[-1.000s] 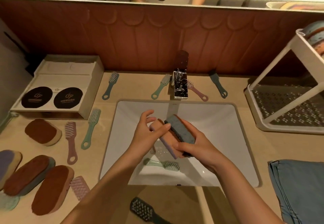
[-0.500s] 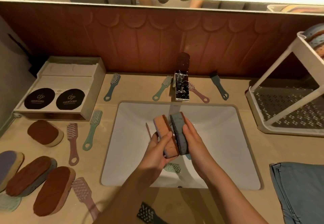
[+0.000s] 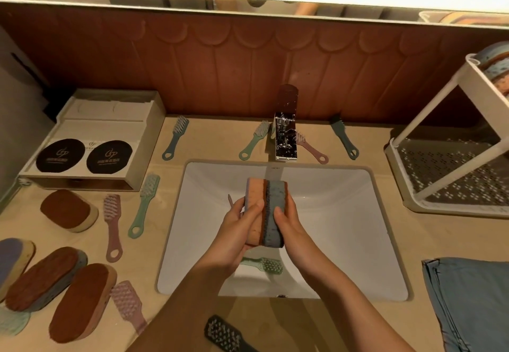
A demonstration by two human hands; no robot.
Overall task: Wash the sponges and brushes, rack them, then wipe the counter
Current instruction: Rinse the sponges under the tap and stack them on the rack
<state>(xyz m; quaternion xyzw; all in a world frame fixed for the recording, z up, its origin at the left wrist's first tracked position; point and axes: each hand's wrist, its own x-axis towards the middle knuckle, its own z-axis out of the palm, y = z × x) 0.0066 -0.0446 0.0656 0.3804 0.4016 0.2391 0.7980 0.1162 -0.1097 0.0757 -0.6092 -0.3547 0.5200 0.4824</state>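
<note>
Sponges, two of them, are pressed face to face over the white sink basin (image 3: pixel 344 227): an orange sponge (image 3: pixel 254 205) clasped by the left hand (image 3: pixel 237 237) and a grey-blue sponge (image 3: pixel 275 214) clasped by the right hand (image 3: pixel 292 227), thumbs on top, fingers curled round the outer sides. Both are thick, porous oblongs with rounded ends. One mint-green brush (image 3: pixel 265 264) lies in the basin below them. Five oblong sponges with brown scouring faces sit on the beige counter (image 3: pixel 344 321) at left. Nine plastic brushes lie on the counter, each with a looped handle or studded head. A white perforated rack (image 3: pixel 440 186) stands at right, near a folded blue cloth (image 3: pixel 473 302).
</note>
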